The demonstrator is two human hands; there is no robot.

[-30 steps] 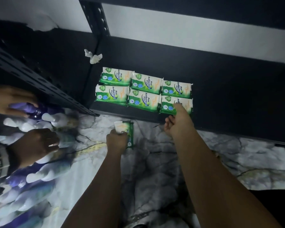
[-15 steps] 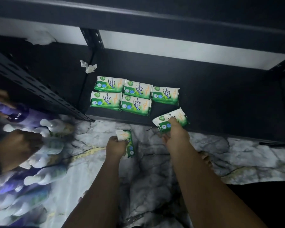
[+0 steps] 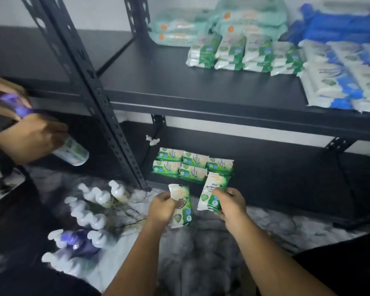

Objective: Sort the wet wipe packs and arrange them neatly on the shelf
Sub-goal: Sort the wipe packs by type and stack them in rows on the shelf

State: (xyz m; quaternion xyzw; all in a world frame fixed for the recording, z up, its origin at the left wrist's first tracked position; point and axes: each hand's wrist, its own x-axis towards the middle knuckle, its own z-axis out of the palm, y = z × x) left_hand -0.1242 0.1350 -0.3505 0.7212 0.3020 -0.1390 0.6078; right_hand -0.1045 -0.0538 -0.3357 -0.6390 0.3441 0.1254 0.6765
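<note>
Several small green-and-white wet wipe packs [image 3: 181, 165] lie in two rows on the black bottom shelf [image 3: 286, 184]. My right hand [image 3: 231, 205] grips one more such pack [image 3: 214, 190] upright, just in front of the rows' right end. My left hand [image 3: 161, 207] grips another green pack [image 3: 183, 207] over the marble-patterned floor [image 3: 201, 253]. On the shelf above [image 3: 179, 82], green packs [image 3: 241, 53], pale teal packs [image 3: 218, 22] and blue packs [image 3: 342, 67] lie in groups.
A black perforated upright [image 3: 98, 97] stands left of the packs. Another person's hands [image 3: 28, 137] at the left hold a purple bottle [image 3: 17, 105] and a white bottle [image 3: 73, 151]. Several pump bottles [image 3: 90, 212] lie on the floor. A crumpled paper scrap [image 3: 152, 140] sits at the shelf's back.
My right hand lifted the front right pack off the bottom shelf and turned it upright. The camera tilted up, showing the upper shelf. The other person's hands rose with bottles.
</note>
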